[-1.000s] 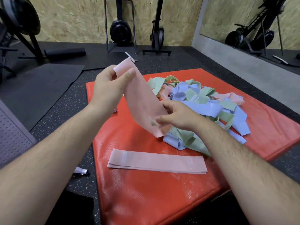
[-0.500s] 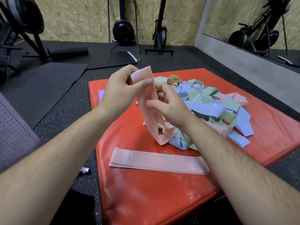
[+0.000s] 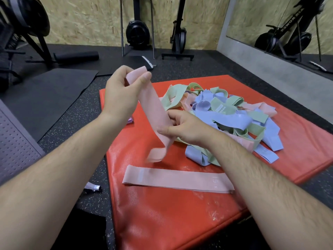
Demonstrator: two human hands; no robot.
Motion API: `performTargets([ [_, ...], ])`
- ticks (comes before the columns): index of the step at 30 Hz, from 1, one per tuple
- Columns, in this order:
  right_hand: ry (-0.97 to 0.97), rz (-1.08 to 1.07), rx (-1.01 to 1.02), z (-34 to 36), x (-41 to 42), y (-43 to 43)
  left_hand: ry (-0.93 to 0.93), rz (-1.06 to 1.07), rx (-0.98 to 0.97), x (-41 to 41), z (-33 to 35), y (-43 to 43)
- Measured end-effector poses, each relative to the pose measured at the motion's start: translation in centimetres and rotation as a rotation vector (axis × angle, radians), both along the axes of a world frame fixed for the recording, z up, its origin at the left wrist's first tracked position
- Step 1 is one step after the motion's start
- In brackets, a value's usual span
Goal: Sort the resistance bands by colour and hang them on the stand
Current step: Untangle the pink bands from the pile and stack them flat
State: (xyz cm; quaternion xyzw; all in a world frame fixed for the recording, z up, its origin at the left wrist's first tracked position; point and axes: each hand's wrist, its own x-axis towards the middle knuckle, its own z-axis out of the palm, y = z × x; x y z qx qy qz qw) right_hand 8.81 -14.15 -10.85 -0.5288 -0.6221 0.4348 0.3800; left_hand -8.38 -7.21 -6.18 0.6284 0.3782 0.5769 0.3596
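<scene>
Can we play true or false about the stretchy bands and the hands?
1. The left hand and the right hand both hold one pink band. True.
2. A flat pink band lies on the red mat. True.
3. The pile has only blue bands. False: blue, green and pink are mixed.
4. The flat pink band rests on top of the pile. False: it lies apart, nearer the person.

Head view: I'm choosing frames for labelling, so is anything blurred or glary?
Head view: held pink band blurs at its loose lower end; flat pink band and band pile look sharp; red mat shows faint sheen; frame edges bow.
</scene>
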Motion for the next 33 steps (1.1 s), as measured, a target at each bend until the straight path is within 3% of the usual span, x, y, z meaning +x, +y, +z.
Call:
performTargets([
  [10,-0.226,-0.067,-0.148,1.2,6.6,-2.9,-0.085,0.088,-0.201,-2.9,-2.0,1.6],
  [14,-0.336,-0.18,-0.156,1.3,9.3,-4.7,0.004,0.072,-0.273,-4.1,-3.1,1.6],
  [23,-0.348,-0.296,-0.204,1.0,12.0,-9.0,0.206,-0.087,-0.479,-6.8,-5.9,-0.4],
  [33,-0.456,-0.287,-0.356,-2.7,11.2,-12.7,0.477,-0.151,-0.522,-7.6,-9.9,-5.2],
])
